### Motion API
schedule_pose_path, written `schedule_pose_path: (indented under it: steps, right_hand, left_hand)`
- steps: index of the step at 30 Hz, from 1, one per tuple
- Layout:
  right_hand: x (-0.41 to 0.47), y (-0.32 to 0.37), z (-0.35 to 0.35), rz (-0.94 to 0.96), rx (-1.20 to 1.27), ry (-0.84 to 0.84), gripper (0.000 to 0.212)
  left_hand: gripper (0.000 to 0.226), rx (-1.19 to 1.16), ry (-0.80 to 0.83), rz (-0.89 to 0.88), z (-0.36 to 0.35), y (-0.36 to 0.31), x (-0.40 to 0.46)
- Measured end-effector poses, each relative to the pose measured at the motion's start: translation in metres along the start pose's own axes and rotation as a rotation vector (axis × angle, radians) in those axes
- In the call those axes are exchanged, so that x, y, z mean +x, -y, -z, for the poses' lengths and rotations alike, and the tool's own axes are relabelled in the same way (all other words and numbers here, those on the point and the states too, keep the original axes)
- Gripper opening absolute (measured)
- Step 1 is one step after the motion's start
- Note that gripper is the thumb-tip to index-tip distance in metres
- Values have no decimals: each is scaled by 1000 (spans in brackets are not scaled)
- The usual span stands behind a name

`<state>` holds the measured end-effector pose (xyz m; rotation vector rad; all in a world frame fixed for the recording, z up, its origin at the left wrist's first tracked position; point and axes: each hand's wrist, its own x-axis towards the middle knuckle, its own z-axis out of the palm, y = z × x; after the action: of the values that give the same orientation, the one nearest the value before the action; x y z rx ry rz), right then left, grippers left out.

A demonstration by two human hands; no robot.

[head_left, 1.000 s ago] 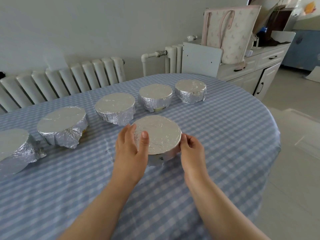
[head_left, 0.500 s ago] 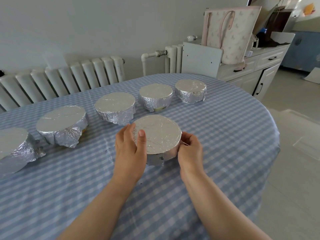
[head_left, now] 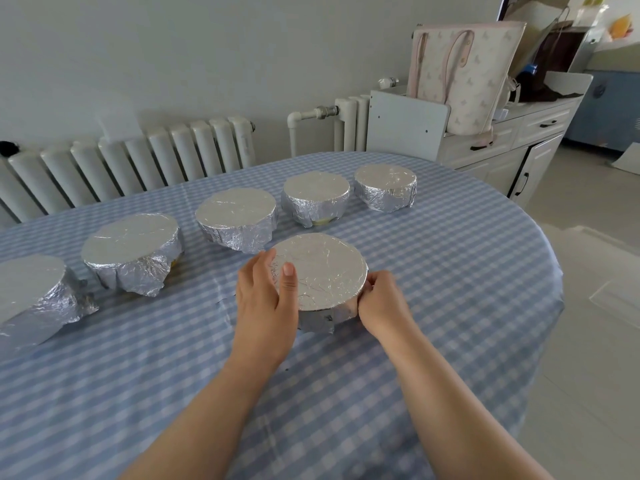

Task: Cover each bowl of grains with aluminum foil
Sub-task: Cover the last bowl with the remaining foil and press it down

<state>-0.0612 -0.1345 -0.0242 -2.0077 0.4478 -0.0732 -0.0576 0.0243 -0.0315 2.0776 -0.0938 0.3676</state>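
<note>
A foil-covered bowl (head_left: 325, 268) stands near the middle of the table between my hands. My left hand (head_left: 265, 303) cups its left side, thumb lying on the foil top and fingers round the far rim. My right hand (head_left: 382, 304) grips the right rim, fingers curled against the foil wall. Behind it runs a row of several other foil-covered bowls: the far right one (head_left: 385, 187), another (head_left: 316, 197), a wider one (head_left: 237, 218), one with ragged foil (head_left: 131, 251) and one at the left edge (head_left: 33, 296).
The table wears a blue checked cloth (head_left: 450, 271) and its rounded edge drops off at the right. White radiators (head_left: 138, 157) line the wall behind. A white cabinet (head_left: 502, 143) with a pale tote bag (head_left: 460, 74) stands at the back right.
My right hand has closed tighter against the bowl's right rim. My left hand has shifted slightly along the left side. The bowl stays where it was.
</note>
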Motion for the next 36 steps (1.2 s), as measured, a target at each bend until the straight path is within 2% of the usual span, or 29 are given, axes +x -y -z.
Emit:
schedule_pose_path:
  steps: [5, 13, 17, 23, 26, 28, 30, 32, 34, 36]
  right_hand:
    - [1, -1, -3, -6, -8, -40, 12]
    - [7, -3, -2, 19, -80, 0, 16]
    - [7, -4, -2, -19, -72, -25, 27]
    - [4, -3, 2, 23, -164, 41, 17]
    - [7, -10, 1, 20, -200, 7, 20]
    - [7, -15, 5, -9, -79, -45, 27]
    - [1, -12, 14, -20, 168, -111, 32]
    - [-10, -9, 21, -21, 370, -142, 29]
    - [-26, -6, 20, 7, 450, -109, 24]
    - [-41, -5, 13, 41, 483, -24, 33]
  left_hand:
    - [93, 9, 2, 10, 0, -3, -2]
    - [88, 12, 20, 24, 1, -6, -3]
    - [81, 32, 35, 10, 3, -6, -3]
    - [76, 30, 34, 6, 3, -8, -3]
    - [75, 25, 46, 4, 5, -10, -5]
    - [76, 14, 52, 0, 6, -9, -6]
    - [76, 14, 53, 0, 6, -8, -6]
    - [75, 27, 52, -2, 5, -8, -5]
    - [76, 39, 49, -3, 4, -8, -5]
    - [76, 37, 45, -2, 4, -7, -5]
